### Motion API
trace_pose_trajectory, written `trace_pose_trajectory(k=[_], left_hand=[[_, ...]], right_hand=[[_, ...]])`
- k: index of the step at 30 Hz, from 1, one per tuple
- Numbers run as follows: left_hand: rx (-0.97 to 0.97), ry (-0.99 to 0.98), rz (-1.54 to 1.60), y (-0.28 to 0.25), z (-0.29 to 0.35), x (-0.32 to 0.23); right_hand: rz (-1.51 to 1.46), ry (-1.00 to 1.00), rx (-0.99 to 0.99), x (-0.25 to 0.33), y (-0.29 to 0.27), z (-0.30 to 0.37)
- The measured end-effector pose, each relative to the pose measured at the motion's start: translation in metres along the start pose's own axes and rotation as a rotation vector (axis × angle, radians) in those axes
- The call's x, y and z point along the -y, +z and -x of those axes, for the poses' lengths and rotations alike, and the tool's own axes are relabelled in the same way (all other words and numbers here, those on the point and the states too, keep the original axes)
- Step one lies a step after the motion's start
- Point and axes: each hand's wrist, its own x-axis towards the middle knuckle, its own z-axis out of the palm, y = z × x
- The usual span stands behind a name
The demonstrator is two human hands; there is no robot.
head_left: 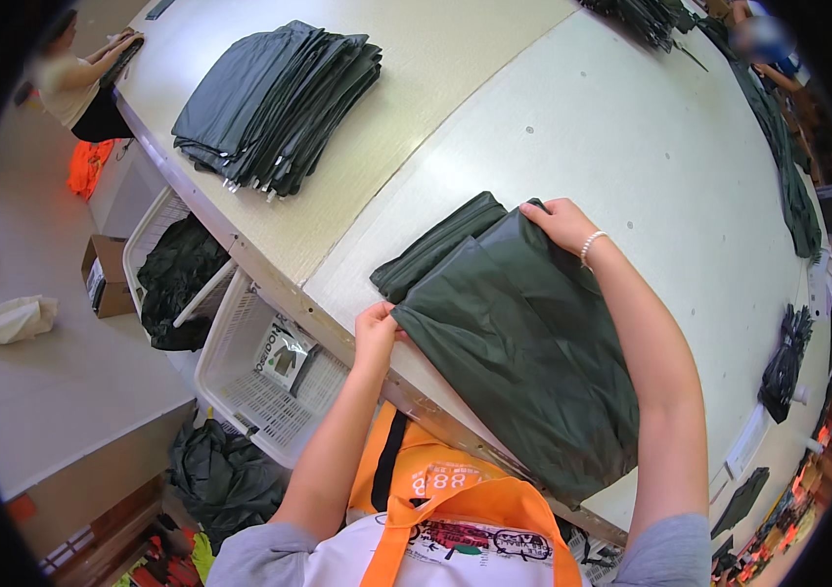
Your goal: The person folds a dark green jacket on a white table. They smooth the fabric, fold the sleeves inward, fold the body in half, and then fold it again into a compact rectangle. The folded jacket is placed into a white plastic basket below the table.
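From my remote feed: dark green cloth on the pale table, just off centre toward 4 o'clock, creased, low end near the table's edge. Left hand pinches its corner at the cloth's 10 o'clock, thumb against fingers. Right hand, pearly bracelet at the wrist, grips the top edge at the cloth's 12. Hands well apart, both clamped on fabric.

Folded green pile just beside the cloth, at its 11; I can't tell how far the cloth overlaps it. Bigger stack at frame 11 o'clock, still on the table. Dark bundle at 3, another at 1.

Off the table: front white basket at 8 with a flat packet inside; rear white basket at 9 with dark fabric. Cardboard box at 9. Co-worker at 10.
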Motion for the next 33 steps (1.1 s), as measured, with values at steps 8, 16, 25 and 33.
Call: trace_pose_trajectory(k=[8, 16, 25, 33], left_hand=[[0.181, 0.215, 0.109, 0.001, 0.03, -0.018], [0.06, 0.021, -0.131, 0.005, 0.006, -0.001], [0.027, -0.23, 0.072, 0.0, 0.019, 0.003], [0.158, 0.195, -0.056, 0.02, 0.046, -0.001]], right_hand=[[-0.546, 0.034, 0.217, -0.025, -0.002, -0.001], [0.057, -0.017, -0.147, -0.029, 0.025, -0.008], [0.085, -0.068, -0.427, -0.022, 0.04, -0.001], [0.136, 0.001, -0.57, -0.013, 0.052, 0.007]])
